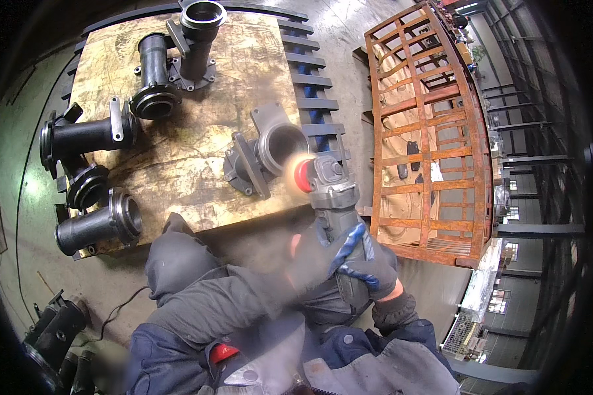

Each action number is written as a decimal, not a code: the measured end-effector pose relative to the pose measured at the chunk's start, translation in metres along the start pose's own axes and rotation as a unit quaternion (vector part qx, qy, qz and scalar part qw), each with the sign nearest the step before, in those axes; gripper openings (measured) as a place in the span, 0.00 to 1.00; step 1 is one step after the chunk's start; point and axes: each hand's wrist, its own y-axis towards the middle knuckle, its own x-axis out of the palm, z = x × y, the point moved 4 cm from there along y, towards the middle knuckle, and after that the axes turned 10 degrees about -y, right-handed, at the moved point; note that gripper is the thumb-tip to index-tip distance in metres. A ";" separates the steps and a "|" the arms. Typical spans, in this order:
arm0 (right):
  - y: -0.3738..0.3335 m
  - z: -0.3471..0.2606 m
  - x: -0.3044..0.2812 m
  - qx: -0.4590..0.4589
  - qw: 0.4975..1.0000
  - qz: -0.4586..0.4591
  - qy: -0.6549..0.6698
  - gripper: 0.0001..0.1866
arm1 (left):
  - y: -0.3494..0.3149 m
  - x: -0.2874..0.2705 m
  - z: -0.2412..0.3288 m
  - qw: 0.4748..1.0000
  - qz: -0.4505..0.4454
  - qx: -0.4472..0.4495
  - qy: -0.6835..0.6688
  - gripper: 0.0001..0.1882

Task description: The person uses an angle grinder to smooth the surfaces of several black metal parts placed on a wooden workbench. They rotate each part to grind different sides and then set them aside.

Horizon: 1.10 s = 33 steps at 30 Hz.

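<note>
Workshop floor, grey; worn wood-topped bench ahead, rusty red rack standing to its right. Right hand, gloved in dark and blue, is closed around the body of a grinder. Left hand is smeared by motion beside that body; cannot tell whether its fingers are closed.

Grinder's red wheel, ringed by orange haze and probably spinning, sits just beside the open mouth of a black pipe fitting at the bench's near right; contact unclear. Farther out, more dark pipe fittings lie along the left side, others at the far edge.

Risks, my judgement: no clamp visible on the near fitting, so side pressure could make it shift or rock. Wheel snagging the rim could kick the tool back toward the body. Loose sleeve could catch if the left arm drifts forward.

Markings: small light characters on a red tag at the clothing, too small to read. Nothing legible on grinder or fittings.
</note>
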 end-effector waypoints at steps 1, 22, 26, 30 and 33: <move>0.000 0.008 -0.004 -0.017 1.000 0.009 -0.003 0.34 | 0.001 0.001 -0.005 1.000 -0.005 0.006 0.001 0.26; 0.032 0.000 0.000 -0.056 0.993 -0.035 0.093 0.35 | 0.030 -0.006 0.006 0.999 0.043 0.025 -0.009 0.25; 0.038 -0.012 0.009 -0.070 0.993 -0.023 0.093 0.35 | 0.033 -0.009 0.014 0.996 0.060 0.057 -0.017 0.23; 0.050 -0.015 0.009 -0.068 0.997 -0.018 0.031 0.39 | 0.033 -0.016 0.029 0.993 0.073 0.097 -0.002 0.21; 0.054 -0.025 0.012 -0.036 0.996 -0.076 0.032 0.50 | 0.034 -0.022 0.031 0.995 0.079 0.055 -0.011 0.29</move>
